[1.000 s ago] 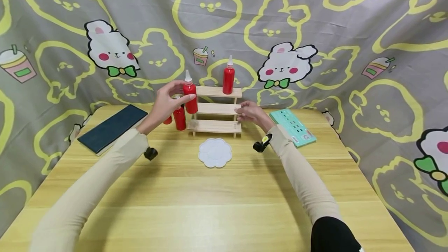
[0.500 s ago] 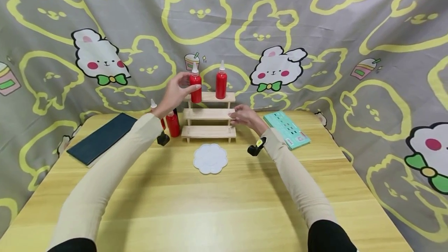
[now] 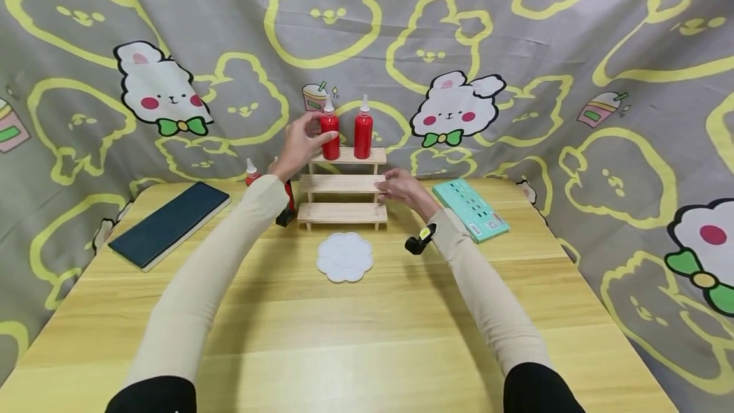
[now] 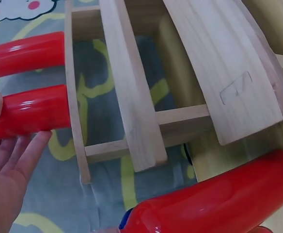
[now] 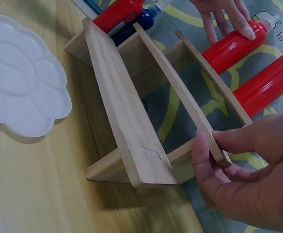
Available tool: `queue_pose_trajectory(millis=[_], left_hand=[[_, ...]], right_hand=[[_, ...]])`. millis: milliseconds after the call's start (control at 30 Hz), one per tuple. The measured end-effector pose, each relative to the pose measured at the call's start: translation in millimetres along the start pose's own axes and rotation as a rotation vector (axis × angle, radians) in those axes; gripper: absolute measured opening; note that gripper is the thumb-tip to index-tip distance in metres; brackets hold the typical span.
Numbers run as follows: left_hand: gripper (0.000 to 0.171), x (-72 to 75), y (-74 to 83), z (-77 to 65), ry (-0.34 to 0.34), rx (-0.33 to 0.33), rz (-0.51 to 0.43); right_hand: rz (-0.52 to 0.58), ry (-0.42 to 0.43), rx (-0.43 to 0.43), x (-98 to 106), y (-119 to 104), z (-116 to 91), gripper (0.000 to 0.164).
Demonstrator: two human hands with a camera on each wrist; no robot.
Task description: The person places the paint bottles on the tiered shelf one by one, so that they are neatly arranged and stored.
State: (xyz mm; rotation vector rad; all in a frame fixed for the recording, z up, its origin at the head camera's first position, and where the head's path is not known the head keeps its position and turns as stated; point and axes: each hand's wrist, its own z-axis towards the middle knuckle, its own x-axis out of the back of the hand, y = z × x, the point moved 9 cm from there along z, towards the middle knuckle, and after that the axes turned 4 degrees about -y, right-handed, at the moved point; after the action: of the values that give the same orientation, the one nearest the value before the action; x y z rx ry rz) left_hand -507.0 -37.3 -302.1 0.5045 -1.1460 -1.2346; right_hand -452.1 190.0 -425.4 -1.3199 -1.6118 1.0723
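Observation:
Upright at the left end of the top step of a three-step wooden rack (image 3: 343,213) is a red squeeze bottle (image 3: 330,139) with a white nozzle cap. My left hand (image 3: 301,145) holds this bottle, thumb in front and fingers behind, its base right at the step in the left wrist view. A second red bottle (image 3: 363,136) stands beside it on the same step. At the rack's other side, my right hand (image 5: 258,174) pinches the end of the middle step between thumb and fingers. The two lower steps carry nothing.
Left of the rack stand more bottles, partly hidden by my left arm: red ones (image 4: 219,194) and a dark blue one (image 5: 136,26). A white flower-shaped palette (image 3: 345,257) lies in front. A dark flat book (image 3: 171,225) lies left, a mint-green box (image 3: 470,209) right.
My left hand has carried the red bottle up and rightward from beside the rack onto the top step. The right hand keeps its pinch on the middle step.

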Motion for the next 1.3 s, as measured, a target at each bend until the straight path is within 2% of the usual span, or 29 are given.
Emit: queue_pose_trajectory(millis=[133,567,767,900,1033,1167,1300], left_hand=[[0.048,0.6,-0.9,-1.1,0.008,-0.012,0.008],[0.054,0.8,-4.6,3.0,-0.010,0.018,0.014],[0.055,1.1,-6.4,3.9,-0.049,0.057,-0.006],[0.055,5.1,-3.6,4.6,-0.092,0.100,0.051],[0.066,8.0,3.3,2.9,-0.147,0.115,0.087],[0.077,13.4,8.2,-1.1,-0.167,0.103,0.113],[0.075,27.4,15.3,-5.7,-0.145,0.057,0.120]], right_hand=[[-0.017,-0.001,-0.001,-1,-2,0,0.055],[-0.125,-0.033,-0.003,-1,-6,-2,0.047],[-0.210,-0.039,-0.014,2,-11,-3,0.044],[-0.236,-0.059,-0.035,-2,-12,0,0.047],[-0.253,-0.067,-0.047,-3,-12,2,0.047],[-0.238,-0.087,-0.047,-3,-13,3,0.035],[-0.223,-0.104,-0.044,0,-14,2,0.023]])
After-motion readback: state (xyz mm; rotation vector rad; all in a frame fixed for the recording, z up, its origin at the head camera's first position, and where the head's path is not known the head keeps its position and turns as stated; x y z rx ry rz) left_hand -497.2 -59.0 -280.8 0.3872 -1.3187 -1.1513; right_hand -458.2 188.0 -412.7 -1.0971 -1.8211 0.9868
